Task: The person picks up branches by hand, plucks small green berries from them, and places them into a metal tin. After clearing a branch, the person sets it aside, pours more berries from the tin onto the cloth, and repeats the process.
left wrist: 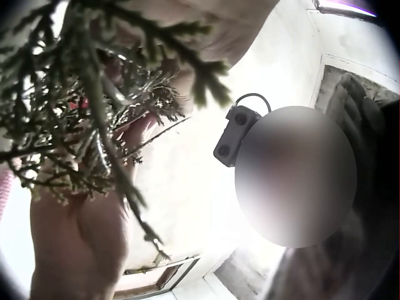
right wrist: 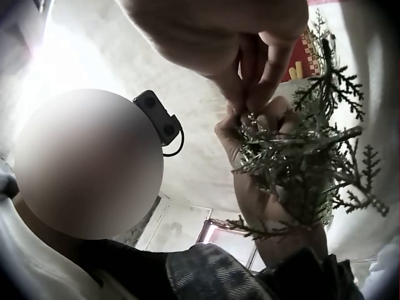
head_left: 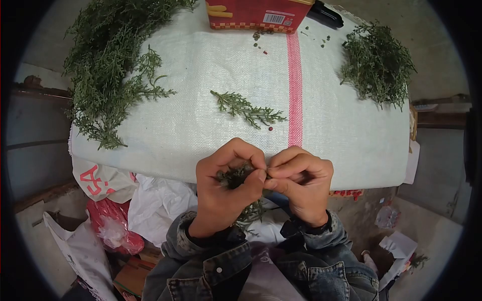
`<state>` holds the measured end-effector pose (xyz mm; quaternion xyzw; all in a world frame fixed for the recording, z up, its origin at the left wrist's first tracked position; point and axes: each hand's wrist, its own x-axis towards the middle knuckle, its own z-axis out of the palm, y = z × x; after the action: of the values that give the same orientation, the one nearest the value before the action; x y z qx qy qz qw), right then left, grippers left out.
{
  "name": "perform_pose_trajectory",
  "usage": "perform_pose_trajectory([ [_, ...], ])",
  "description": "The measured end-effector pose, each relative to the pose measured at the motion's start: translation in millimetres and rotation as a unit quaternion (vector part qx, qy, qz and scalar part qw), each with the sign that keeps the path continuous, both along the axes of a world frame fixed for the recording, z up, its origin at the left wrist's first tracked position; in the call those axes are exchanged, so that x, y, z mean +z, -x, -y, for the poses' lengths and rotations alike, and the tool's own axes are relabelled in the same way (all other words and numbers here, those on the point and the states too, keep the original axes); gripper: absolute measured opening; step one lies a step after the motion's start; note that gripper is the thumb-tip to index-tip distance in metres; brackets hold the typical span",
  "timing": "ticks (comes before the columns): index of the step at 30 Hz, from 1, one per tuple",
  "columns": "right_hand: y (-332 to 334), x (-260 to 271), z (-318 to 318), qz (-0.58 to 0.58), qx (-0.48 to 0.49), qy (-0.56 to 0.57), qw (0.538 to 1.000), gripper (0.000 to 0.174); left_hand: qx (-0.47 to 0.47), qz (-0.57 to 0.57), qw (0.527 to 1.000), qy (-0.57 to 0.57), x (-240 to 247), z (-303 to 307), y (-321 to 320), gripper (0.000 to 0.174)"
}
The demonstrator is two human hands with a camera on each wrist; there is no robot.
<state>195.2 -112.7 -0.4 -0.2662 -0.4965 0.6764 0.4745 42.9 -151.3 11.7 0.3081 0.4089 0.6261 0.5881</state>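
Observation:
Both hands meet in front of the chest, over the near edge of the white woven sack cloth (head_left: pixel 336 155). My left hand (head_left: pixel 216 183) holds a small bunch of green conifer sprigs (right wrist: pixel 294 162) in its curled fingers, the foliage hanging below the palm. My right hand (head_left: pixel 306 180) has thumb and fingers pinched together right at the left thumb and fingertip. What small bit they pinch is hidden, so I cannot tell its kind. Beyond the hands a single conifer sprig (head_left: pixel 248 108) lies on the cloth, with a small dark red berry (head_left: pixel 270 129) beside it.
A large conifer heap (head_left: pixel 103 70) covers the left side, and a smaller pile (head_left: pixel 379 65) lies at right. At the back stand a red tin (head_left: pixel 256 12) and a black object (head_left: pixel 325 15), with tiny berries (head_left: pixel 258 36) nearby. Plastic bags (head_left: pixel 158 205) hang below the left edge.

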Motion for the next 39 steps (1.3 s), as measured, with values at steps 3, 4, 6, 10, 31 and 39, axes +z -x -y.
perform_pose_trajectory([
  [3,2.0,1.6,2.8,-0.003,0.003,0.018,1.000,0.020,-0.011,-0.006,1.000,-0.003,-0.1,-1.0,3.2,0.009],
  [4,3.1,0.9,4.3,-0.011,-0.004,0.031,0.999,0.020,-0.014,-0.017,1.000,-0.003,-0.1,-1.1,4.4,0.009],
  [6,4.3,-0.7,6.3,-0.027,-0.018,0.055,0.998,0.019,-0.017,-0.028,0.999,-0.004,0.1,-2.5,6.8,0.009],
  [10,2.3,-2.7,6.1,-0.085,0.010,0.117,0.989,0.019,-0.038,-0.046,0.998,-0.024,2.3,-3.9,11.7,0.009],
  [31,-2.3,2.0,4.7,-0.088,0.029,0.122,0.988,0.019,-0.049,0.015,0.999,0.011,6.2,-0.5,8.5,0.007],
  [39,-1.5,6.1,5.3,-0.046,0.021,0.125,0.991,0.018,-0.047,0.026,0.998,0.025,6.9,-1.0,8.6,0.008],
])
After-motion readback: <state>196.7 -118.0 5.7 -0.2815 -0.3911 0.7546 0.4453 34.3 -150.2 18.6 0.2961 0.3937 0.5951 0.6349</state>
